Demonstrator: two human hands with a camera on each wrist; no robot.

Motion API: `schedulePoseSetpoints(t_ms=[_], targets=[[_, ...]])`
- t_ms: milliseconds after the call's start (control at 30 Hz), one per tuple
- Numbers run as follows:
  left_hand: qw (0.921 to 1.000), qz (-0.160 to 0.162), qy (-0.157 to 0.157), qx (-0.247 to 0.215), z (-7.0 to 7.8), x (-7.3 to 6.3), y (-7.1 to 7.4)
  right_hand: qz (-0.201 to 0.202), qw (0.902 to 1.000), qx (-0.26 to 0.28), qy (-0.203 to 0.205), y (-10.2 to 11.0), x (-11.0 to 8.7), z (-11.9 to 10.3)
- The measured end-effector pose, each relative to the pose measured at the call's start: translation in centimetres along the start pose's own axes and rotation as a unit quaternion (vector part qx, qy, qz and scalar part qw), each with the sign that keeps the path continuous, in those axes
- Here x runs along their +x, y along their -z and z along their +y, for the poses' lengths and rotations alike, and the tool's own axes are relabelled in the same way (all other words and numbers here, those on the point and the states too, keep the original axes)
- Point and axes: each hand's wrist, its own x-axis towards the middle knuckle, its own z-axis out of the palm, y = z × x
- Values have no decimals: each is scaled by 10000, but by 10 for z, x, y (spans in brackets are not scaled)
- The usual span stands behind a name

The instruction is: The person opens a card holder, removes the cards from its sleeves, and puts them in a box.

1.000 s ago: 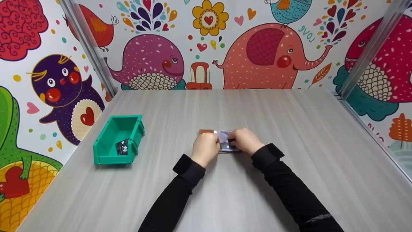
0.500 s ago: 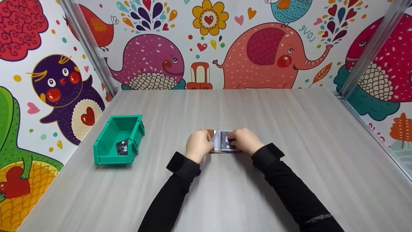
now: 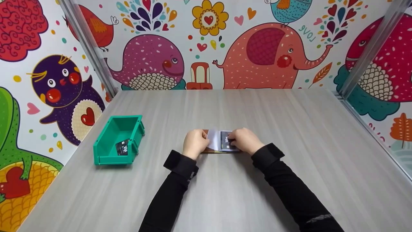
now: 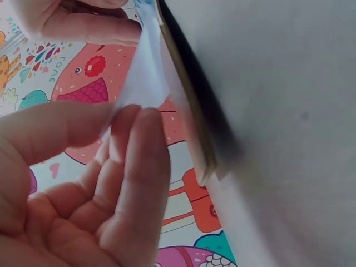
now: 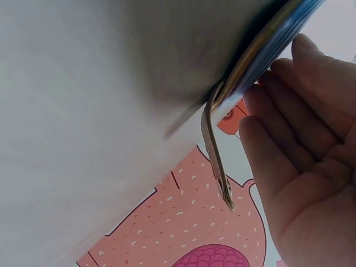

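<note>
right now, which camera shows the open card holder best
The head view, looking down, shows the open card holder with a dark card, though the left hand and right hand partly cover it. Both wrist views show the holder roughly edge-on.

Brown card holder (image 3: 217, 144), green bin (image 3: 113, 160) (white wall (image 3: 206, 48) cartoon-patterned).

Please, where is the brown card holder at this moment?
In the head view, the brown card holder is open near the middle of the table, between the left hand and the right hand, to the right of the green box.
</note>
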Motion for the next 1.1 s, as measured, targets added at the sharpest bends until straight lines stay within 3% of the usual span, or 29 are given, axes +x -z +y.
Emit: schedulePoseSetpoints(t_ms=[367, 833, 1100], targets=[[9998, 36, 93, 160, -7, 5, 3, 23, 10000, -4, 24, -2, 0, 1], [9980, -288, 282, 481, -7, 7, 3, 192, 9996, -89, 209, -3, 0, 2], [9967, -362, 174, 710, -5, 9, 1, 90, 9999, -74, 79, -3, 1, 2]])
